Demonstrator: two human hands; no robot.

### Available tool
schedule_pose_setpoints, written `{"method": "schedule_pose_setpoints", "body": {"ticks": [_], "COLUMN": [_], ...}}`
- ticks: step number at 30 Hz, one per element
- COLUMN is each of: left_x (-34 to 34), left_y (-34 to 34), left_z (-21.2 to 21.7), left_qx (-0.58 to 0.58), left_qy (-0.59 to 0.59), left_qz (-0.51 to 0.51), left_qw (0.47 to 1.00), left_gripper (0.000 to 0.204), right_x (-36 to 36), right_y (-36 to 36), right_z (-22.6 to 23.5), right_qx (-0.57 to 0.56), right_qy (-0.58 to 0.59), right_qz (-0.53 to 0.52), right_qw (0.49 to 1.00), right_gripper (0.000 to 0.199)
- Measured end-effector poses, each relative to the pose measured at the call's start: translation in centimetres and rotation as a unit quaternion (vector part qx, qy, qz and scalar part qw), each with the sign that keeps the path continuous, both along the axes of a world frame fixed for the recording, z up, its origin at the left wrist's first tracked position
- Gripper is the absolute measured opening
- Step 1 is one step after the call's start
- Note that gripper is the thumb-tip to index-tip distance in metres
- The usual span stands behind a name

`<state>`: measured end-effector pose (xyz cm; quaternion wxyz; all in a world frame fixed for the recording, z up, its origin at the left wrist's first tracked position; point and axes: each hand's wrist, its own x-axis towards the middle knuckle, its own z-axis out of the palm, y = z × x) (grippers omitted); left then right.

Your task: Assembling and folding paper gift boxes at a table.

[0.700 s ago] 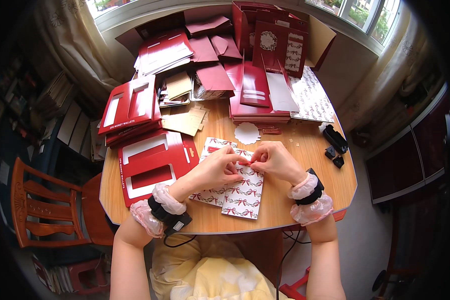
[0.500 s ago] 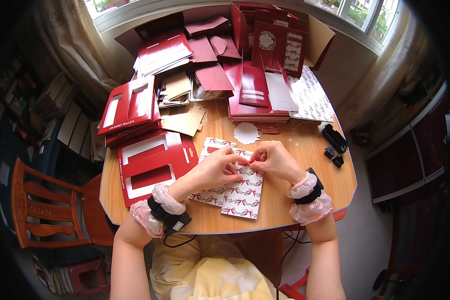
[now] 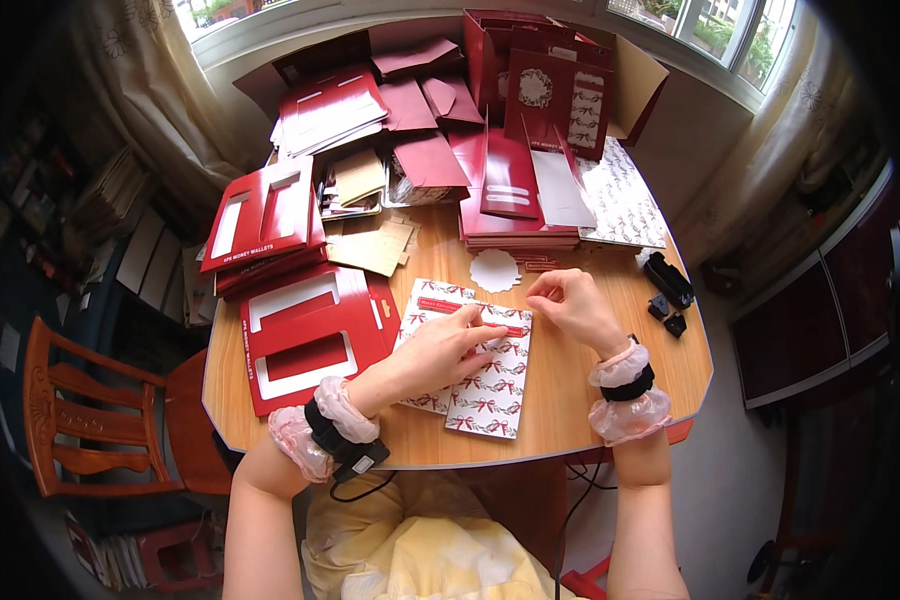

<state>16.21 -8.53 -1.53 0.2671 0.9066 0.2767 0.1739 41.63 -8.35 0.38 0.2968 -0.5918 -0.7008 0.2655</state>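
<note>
While a wooden chair [image 3: 90, 420] stands at the far left beside the bench [image 3: 570, 420], a red die-cut card [image 3: 305, 335] lies flat on its left part. Just right of it, the left hand [image 3: 440, 350] rests on a white card printed with red bows [image 3: 470, 360], fingers [image 3: 480, 318] together, pressing a narrow red strip [image 3: 475, 312] along the card's far edge. A scalloped white disc [image 3: 495, 270] lies just beyond. Next, the right hand [image 3: 575, 305] hovers near the strip's right end, fingers curled together; whether they pinch anything, I cannot tell. Black clips [image 3: 667, 285] sit rightmost.
</note>
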Motion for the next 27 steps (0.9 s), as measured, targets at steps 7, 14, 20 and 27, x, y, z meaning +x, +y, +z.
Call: {"method": "schedule_pose_setpoints", "body": {"ticks": [7, 14, 20, 27], "left_x": [-0.3, -0.5, -1.8, -5.0], "left_y": [0.1, 0.5, 2.9, 4.3], "left_z": [0.3, 0.5, 0.6, 1.8], "left_qx": [-0.059, -0.151, -0.092, 0.006], "left_qy": [-0.026, -0.07, -0.246, -0.12], "left_qz": [-0.008, 0.0, 0.084, 0.23], "left_qw": [0.998, 0.986, 0.961, 0.966], "left_gripper": [0.037, 0.037, 0.028, 0.048], "right_x": [-1.0, -0.5, 1.1, 1.9], "right_y": [-0.7, 0.2, 0.8, 0.9], "right_z": [1.2, -0.1, -1.0, -0.5], "right_qx": [-0.153, -0.194, -0.219, -0.219], "right_qy": [0.032, 0.081, 0.147, 0.193], "right_qz": [-0.023, 0.008, 0.023, 0.05], "right_qw": [0.987, 0.978, 0.964, 0.955], "right_gripper": [0.018, 0.016, 0.013, 0.013]}}
